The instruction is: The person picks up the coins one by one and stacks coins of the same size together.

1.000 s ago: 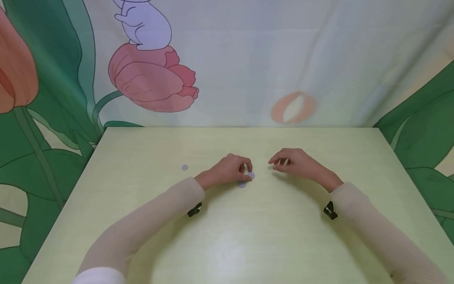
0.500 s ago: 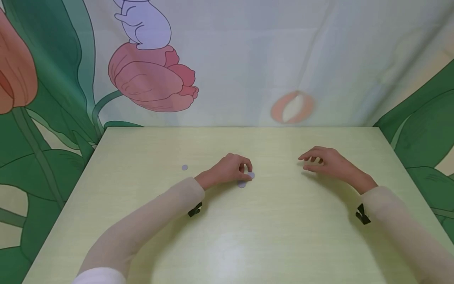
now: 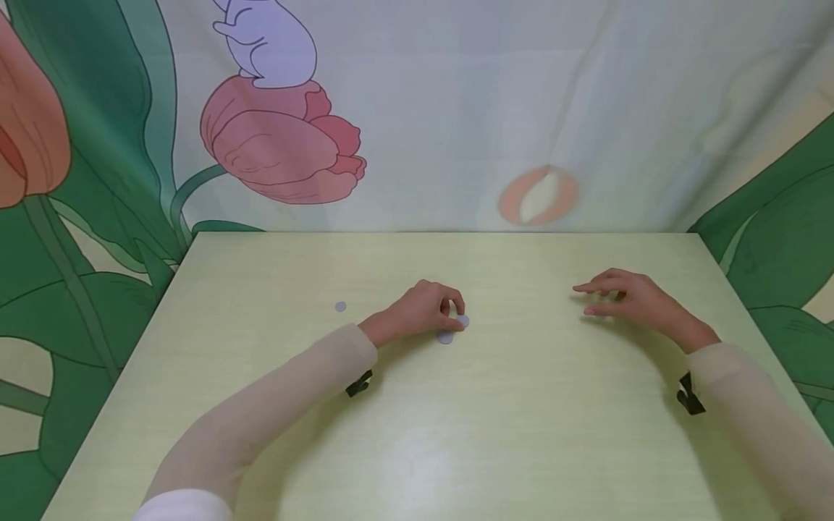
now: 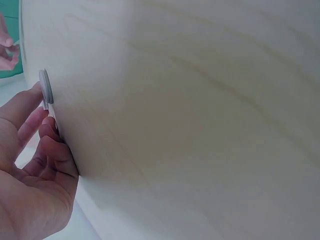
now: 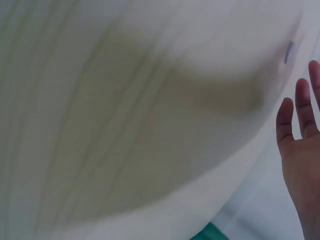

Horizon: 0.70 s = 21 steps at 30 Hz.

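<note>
Three small, pale lavender discs are on the pale wooden table. One disc (image 3: 463, 320) is at the fingertips of my left hand (image 3: 426, 307), which pinches it between thumb and curled fingers. Just in front of that hand lies a second disc (image 3: 445, 338), partly covered by the thumb side. Seen edge-on in the left wrist view, thin stacked discs (image 4: 46, 86) touch the fingertips. A third disc (image 3: 341, 307) lies alone, left of the left hand. My right hand (image 3: 641, 297) hovers over the table's right side, fingers loosely extended, holding nothing.
The table (image 3: 417, 427) reaches back to a hanging cloth (image 3: 430, 116) printed with flowers, leaves and a white animal. Dark straps (image 3: 359, 383) show at both wrists, below beige sleeves (image 3: 274, 405).
My right hand has moved away to the right, from near the discs toward the table's right side. The left hand and the discs stay in place.
</note>
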Tool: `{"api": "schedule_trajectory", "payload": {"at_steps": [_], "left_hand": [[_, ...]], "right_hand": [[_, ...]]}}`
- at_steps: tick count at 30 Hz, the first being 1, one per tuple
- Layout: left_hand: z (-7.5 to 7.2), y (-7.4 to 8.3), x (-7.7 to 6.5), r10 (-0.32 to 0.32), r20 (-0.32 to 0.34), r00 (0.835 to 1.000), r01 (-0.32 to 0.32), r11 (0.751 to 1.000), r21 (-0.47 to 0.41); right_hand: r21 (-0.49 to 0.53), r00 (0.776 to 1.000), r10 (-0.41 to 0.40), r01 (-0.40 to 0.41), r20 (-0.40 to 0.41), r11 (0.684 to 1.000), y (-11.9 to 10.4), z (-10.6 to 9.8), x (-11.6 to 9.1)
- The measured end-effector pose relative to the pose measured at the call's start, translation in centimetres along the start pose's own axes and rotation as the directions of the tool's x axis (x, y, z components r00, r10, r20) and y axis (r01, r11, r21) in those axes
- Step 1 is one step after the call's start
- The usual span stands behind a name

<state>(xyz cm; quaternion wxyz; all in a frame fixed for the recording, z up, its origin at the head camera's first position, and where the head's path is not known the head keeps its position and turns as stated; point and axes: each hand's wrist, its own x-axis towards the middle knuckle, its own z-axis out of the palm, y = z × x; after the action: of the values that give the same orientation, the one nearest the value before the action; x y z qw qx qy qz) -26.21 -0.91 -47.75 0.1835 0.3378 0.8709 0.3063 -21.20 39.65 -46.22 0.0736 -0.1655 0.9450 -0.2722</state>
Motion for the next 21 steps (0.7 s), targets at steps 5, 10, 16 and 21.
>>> {"api": "schedule_trajectory", "payload": {"at_steps": [5,10,16,21], "left_hand": [[-0.2,0.1,0.0,-0.001,0.003,1.000,0.001,1.000,-0.010],[-0.3,0.3,0.1,0.003,0.007,1.000,-0.003,1.000,-0.023],[-0.4,0.1,0.1,-0.004,0.003,1.000,0.004,1.000,-0.027],[-0.5,0.1,-0.1,-0.002,0.007,1.000,0.002,0.999,-0.043]], "right_hand": [[0.003,0.999,0.031,-0.031,0.015,1.000,1.5,-0.2,-0.5],[-0.001,0.999,0.050,-0.050,0.015,0.999,2.9,-0.4,-1.1],[-0.031,1.000,-0.005,0.005,-0.025,1.000,3.4,-0.3,-1.3],[-0.046,0.997,-0.049,0.046,-0.068,0.998,3.8,0.0,-1.4]]}}
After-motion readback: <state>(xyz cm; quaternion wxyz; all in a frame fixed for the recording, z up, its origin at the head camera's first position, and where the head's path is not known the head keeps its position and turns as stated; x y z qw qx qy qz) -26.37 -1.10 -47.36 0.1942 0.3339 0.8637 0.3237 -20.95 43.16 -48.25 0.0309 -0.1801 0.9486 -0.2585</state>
